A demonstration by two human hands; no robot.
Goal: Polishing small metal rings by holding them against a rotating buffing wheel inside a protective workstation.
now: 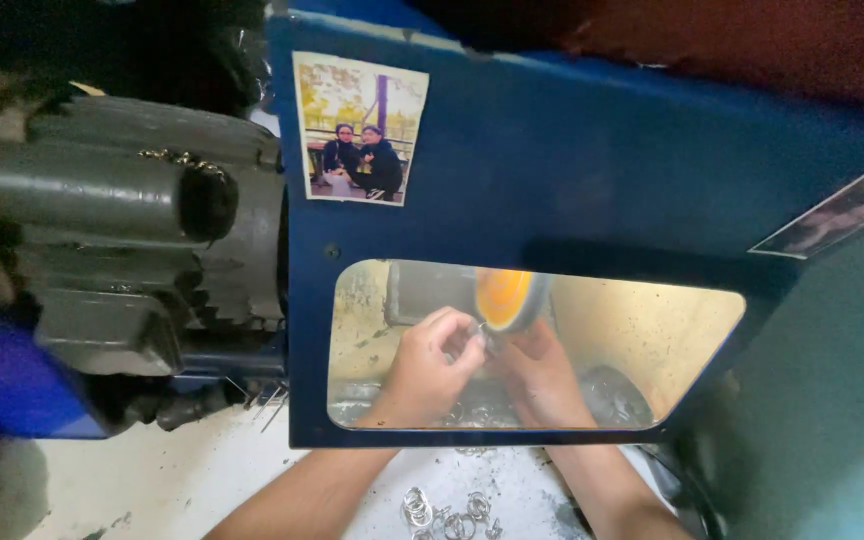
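Both my hands reach behind a blue guard panel [592, 170] and show through its clear window. My left hand [430, 362] and my right hand [540, 375] are pinched together on a small metal ring [482, 338], held against the lower edge of a spinning orange-yellow wheel [507, 297]. The ring is mostly hidden by my fingertips. More metal rings [444, 512] lie loose on the white surface between my forearms.
A grey electric motor [122, 230] with ribbed housing sits left of the panel, above a blue base [7, 375]. A photo [359, 128] is stuck on the panel's upper left; another photo [837, 215] at its right edge. A grey-green wall [832, 400] stands at right.
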